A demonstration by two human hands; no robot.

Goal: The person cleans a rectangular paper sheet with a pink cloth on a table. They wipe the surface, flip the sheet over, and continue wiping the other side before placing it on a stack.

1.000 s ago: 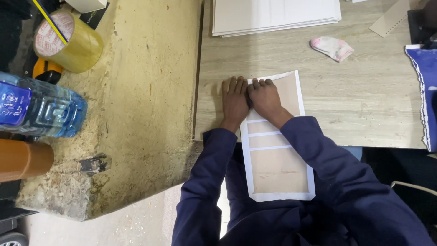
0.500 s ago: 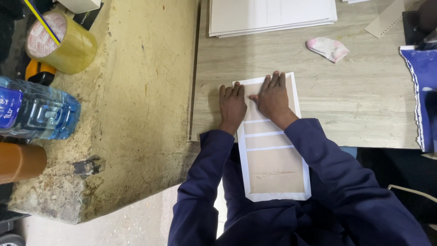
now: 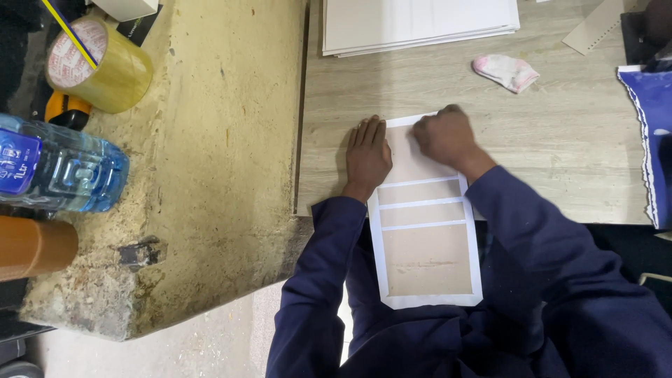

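Head view, single camera: a tan rectangular cardboard sheet with white edging and white cross strips (image 3: 425,231) lies lengthwise toward the person, its far end on the pale wood-grain tabletop (image 3: 560,161) and its near end overhanging the table edge above the lap. Left hand (image 3: 367,155) lies flat, palm down, fingers extended and close together, pressing the sheet's far left corner, partly on the tabletop. Right hand (image 3: 442,134) is curled into a loose fist on the sheet's far right edge (somewhat blurred); whether anything is pinched inside it cannot be told. Both forearms wear dark navy sleeves (image 3: 318,280). Beyond the hands, well apart, a stack of white flat boards (image 3: 420,24) rests at the table's far edge, and a crumpled pink-and-white cloth (image 3: 507,72) lies to the right of it. Left of the table stands a rough yellowish concrete slab (image 3: 210,161), bearing a roll of clear packing tape (image 3: 98,63) and a clear blue-labelled plastic water bottle (image 3: 59,175) lying on its side.
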